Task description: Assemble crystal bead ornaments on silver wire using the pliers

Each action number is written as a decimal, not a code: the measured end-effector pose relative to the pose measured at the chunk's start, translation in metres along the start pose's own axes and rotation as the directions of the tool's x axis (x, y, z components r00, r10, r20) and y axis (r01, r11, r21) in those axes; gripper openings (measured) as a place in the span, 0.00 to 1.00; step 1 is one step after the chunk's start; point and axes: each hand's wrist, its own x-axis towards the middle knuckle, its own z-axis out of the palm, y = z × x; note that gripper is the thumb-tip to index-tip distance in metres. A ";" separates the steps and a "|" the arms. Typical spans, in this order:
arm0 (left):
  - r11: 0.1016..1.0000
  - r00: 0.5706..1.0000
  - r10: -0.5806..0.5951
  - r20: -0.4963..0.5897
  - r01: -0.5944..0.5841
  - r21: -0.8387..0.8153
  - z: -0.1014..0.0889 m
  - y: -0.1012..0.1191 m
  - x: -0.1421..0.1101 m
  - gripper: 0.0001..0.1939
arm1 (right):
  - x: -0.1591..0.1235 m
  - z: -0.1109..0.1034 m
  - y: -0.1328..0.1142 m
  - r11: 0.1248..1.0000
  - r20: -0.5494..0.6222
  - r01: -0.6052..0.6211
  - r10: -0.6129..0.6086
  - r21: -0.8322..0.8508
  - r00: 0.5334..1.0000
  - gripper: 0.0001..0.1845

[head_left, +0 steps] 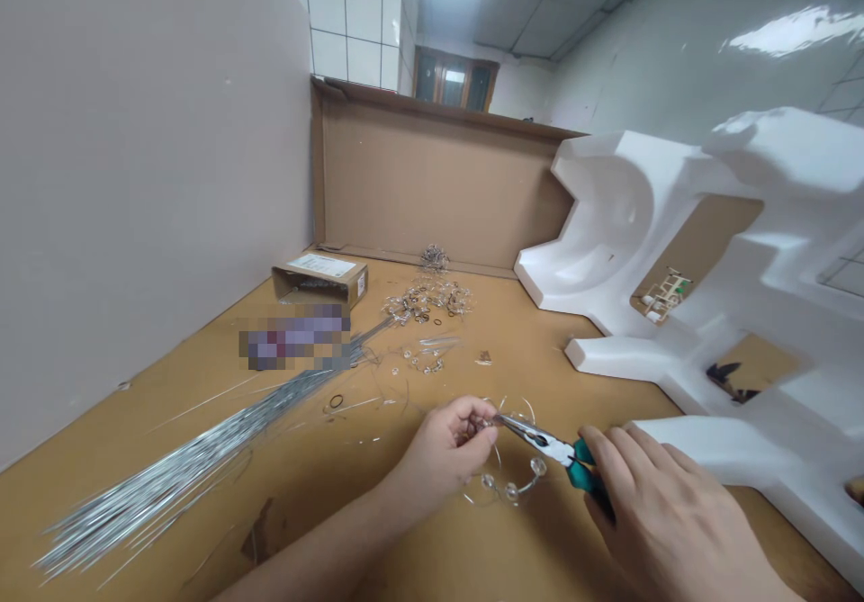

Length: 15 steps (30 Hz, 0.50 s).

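My right hand point(665, 494) is wrapped around the green handles of needle-nose pliers point(545, 443). Their narrow jaws reach the fingertips of my left hand point(452, 444), which pinch a thin wire strung with transparent round beads. Part of this beaded wire point(512, 492) curves out below the pliers, close over the table. My left fingers hide the spot where the jaw tips meet the wire, so I cannot tell exactly what the jaws bite on.
A long bundle of straight wires point(202, 458) lies across the left of the table point(378, 548). Farther back are a pile of beaded wire pieces point(432, 301), an open cardboard box point(320, 278) and a blurred purple item point(297, 336). White foam packaging point(607, 224) stands along the right.
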 end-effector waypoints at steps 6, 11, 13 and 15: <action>0.864 0.945 0.326 -0.019 -0.290 0.411 -0.004 -0.006 -0.003 0.07 | -0.001 0.001 -0.001 0.911 0.255 -0.214 0.126 0.353 0.959 0.07; 0.755 0.915 0.403 0.038 -0.355 0.551 -0.004 -0.005 -0.007 0.10 | 0.001 0.002 -0.009 0.662 0.611 -0.507 0.093 0.552 0.786 0.07; 0.787 0.928 0.373 0.014 -0.325 0.525 -0.003 -0.003 -0.008 0.09 | 0.000 0.002 -0.012 0.594 0.625 -0.540 0.079 0.596 0.777 0.07; 0.801 0.932 0.363 -0.012 -0.305 0.514 -0.003 -0.002 -0.008 0.07 | 0.000 0.003 -0.014 0.551 0.622 -0.555 0.081 0.624 0.779 0.07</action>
